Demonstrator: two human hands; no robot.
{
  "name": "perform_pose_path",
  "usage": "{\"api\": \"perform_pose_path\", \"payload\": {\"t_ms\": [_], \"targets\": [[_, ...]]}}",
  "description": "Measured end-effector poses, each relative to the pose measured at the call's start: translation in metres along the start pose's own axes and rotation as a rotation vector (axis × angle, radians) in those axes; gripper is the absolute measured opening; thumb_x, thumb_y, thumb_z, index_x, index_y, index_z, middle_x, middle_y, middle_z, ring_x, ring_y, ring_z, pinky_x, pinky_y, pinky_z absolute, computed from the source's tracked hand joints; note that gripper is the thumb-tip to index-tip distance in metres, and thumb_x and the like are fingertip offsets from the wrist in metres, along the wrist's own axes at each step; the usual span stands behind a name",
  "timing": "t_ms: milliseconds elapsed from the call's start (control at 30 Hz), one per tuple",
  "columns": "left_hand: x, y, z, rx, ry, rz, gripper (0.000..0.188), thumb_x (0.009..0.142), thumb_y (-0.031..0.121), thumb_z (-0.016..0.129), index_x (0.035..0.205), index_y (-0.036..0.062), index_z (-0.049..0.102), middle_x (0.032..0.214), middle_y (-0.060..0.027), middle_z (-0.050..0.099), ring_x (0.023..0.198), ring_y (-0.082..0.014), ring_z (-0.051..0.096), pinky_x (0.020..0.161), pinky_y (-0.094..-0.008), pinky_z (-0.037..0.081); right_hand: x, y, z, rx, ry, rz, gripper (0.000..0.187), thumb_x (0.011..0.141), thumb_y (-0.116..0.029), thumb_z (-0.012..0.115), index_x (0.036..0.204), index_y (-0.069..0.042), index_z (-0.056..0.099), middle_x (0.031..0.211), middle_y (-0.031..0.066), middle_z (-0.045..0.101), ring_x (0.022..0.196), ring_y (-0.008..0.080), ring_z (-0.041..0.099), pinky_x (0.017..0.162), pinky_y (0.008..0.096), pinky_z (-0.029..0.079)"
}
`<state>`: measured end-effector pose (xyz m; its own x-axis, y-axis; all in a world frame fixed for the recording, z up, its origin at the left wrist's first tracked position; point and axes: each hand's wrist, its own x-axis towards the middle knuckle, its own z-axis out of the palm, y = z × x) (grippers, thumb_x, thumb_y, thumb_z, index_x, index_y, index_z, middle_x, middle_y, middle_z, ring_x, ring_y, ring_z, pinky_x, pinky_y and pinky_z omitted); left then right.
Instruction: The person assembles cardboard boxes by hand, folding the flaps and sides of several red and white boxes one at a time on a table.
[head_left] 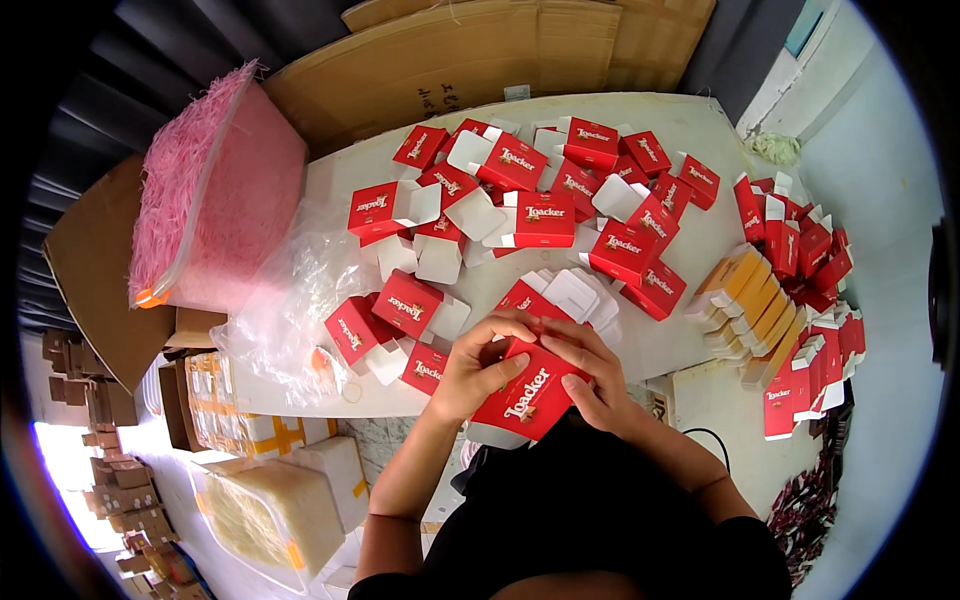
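Observation:
Close to my body, at the table's near edge, I hold a red cardboard box (530, 398) tilted between both hands. My left hand (478, 368) grips its left side, thumb on the printed face and fingers curled at the top edge. My right hand (592, 372) has its fingers bent over the upper right edge. A white flap shows at the box's lower end. Just beyond my fingers lie another red box (522, 298) and a stack of white-backed flat cartons (572, 296). Part of the held box is hidden by my fingers.
Many red boxes with open white flaps (545, 218) spread over the white table (330, 165). A pink tub of shredded paper (245, 190) and clear plastic film (300, 300) are at left. Yellow-and-white bundles (745, 300) and flattened red cartons (815, 365) lie at right.

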<state>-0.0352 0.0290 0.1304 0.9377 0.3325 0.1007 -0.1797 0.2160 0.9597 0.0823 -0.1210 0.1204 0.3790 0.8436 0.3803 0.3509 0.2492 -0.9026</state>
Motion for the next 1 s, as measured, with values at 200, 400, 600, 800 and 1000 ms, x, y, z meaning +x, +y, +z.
{"api": "perform_pose_path", "payload": {"t_ms": [200,400,600,800,1000], "targets": [[0.009,-0.009,-0.001,0.342,0.084,-0.018,0.021,0.077,-0.006,0.056,0.096,0.0041,0.058,0.106,-0.0072,0.050,0.093,-0.0145,0.052,0.073,-0.0241,0.044,-0.015,0.023,0.013,0.647,0.159,0.508,0.038,0.094,-0.021,0.043,0.127,-0.002,0.041,0.123,0.0063,0.046,0.112,0.0128,0.042,0.095,0.0273,0.034],[0.040,-0.043,0.004,0.441,0.081,0.068,0.025,0.088,0.007,0.047,0.112,0.0031,0.052,0.118,-0.0100,0.044,0.094,-0.0171,0.055,0.070,-0.0256,0.048,-0.040,0.065,-0.004,0.720,0.491,0.809,0.038,0.092,-0.030,0.048,0.120,-0.004,0.050,0.106,0.0018,0.056,0.095,0.0094,0.053,0.080,0.0259,0.045],[0.037,-0.041,-0.017,0.349,0.178,-0.121,0.039,0.090,0.016,0.048,0.126,0.0035,0.038,0.123,-0.0096,0.038,0.098,-0.0194,0.056,0.074,-0.0285,0.050,-0.065,0.066,-0.189,0.894,1.193,0.124,0.035,0.091,-0.034,0.044,0.118,-0.012,0.045,0.103,0.0050,0.056,0.095,0.0194,0.058,0.077,0.0372,0.049],[0.022,-0.075,-0.034,0.561,0.167,-0.212,0.041,0.083,0.011,0.056,0.121,0.0031,0.043,0.118,-0.0126,0.045,0.098,-0.0247,0.054,0.083,-0.0328,0.044,-0.085,0.073,-0.236,0.823,1.441,0.475,0.031,0.086,-0.037,0.049,0.111,-0.019,0.044,0.110,0.0045,0.047,0.095,0.0226,0.057,0.078,0.0470,0.045],[0.001,-0.144,-0.028,1.242,0.158,-0.192,0.088,0.063,0.044,0.074,0.128,-0.0017,0.035,0.123,-0.0292,0.039,0.114,-0.0420,0.038,0.093,-0.0477,0.034,-0.068,0.111,-0.117,0.384,0.824,0.809,0.021,0.083,-0.023,0.058,0.099,-0.009,0.055,0.089,0.0021,0.058,0.080,0.0175,0.059,0.073,0.0361,0.046]]}}
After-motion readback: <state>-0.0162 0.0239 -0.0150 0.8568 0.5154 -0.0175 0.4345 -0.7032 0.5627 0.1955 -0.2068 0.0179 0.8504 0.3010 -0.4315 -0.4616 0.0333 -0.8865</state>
